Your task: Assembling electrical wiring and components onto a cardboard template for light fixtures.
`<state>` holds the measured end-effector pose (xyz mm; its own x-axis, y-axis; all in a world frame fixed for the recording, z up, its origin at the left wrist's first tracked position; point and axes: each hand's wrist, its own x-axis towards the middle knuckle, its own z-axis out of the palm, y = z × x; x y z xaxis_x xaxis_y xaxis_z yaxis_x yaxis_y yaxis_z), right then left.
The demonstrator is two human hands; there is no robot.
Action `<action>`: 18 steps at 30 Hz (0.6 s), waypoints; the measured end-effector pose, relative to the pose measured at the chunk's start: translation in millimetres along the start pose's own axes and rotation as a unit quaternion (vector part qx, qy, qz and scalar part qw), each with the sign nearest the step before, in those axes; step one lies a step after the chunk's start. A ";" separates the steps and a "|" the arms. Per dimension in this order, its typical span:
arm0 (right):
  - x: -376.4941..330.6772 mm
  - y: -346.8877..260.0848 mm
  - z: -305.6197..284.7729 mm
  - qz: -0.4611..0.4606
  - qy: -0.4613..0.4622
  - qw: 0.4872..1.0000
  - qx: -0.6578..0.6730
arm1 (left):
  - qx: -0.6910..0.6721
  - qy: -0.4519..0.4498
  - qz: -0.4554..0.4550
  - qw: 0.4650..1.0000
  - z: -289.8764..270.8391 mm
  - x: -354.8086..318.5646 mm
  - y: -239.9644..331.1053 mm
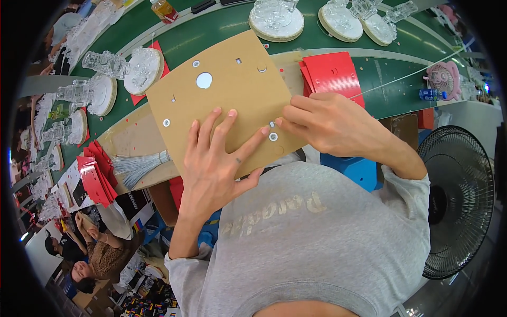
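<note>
A flat brown board point(240, 87), with a large round hole, small cutouts and several white ringed holes, lies tilted over the bench edge in front of me. My left hand point(214, 158) rests on its lower part with fingers spread, the index fingertip near a small square cutout. My right hand point(330, 124) is closed in a pinch beside that same cutout, at the board's right edge. Whatever its fingertips hold, if anything, is hidden. A bundle of thin silvery wire ties point(138, 168) lies left of the board on the bench.
Red plastic sheets point(335, 79) lie right of the board, and another red stack point(97, 174) lies at left. Clear plastic assemblies on round white bases point(277, 21) line the green bench point(211, 45). A black fan point(454, 201) stands at my right. Another person point(103, 253) sits at lower left.
</note>
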<state>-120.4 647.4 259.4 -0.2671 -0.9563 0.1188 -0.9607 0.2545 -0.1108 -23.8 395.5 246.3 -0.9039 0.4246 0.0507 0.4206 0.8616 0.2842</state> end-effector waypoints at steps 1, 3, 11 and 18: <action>0.8 0.0 -0.1 0.001 -0.013 1.000 0.000 | 0.000 0.001 0.000 1.000 0.2 -1.0 -0.1; 2.1 1.4 3.8 -0.001 0.000 1.000 0.020 | -0.003 0.000 0.003 1.000 0.7 -0.2 -1.0; -4.1 15.7 25.1 -0.012 0.094 0.988 0.121 | -0.003 -0.002 0.011 1.000 -0.9 4.0 0.4; -9.3 22.3 21.9 0.024 0.093 0.984 0.149 | 0.001 0.003 0.005 1.000 0.6 6.4 -1.4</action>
<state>-137.7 658.9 234.2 -0.3471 -0.8947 0.2813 -0.8895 0.2190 -0.4010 -30.2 397.2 245.7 -0.8999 0.4320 0.0591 0.4302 0.8574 0.2824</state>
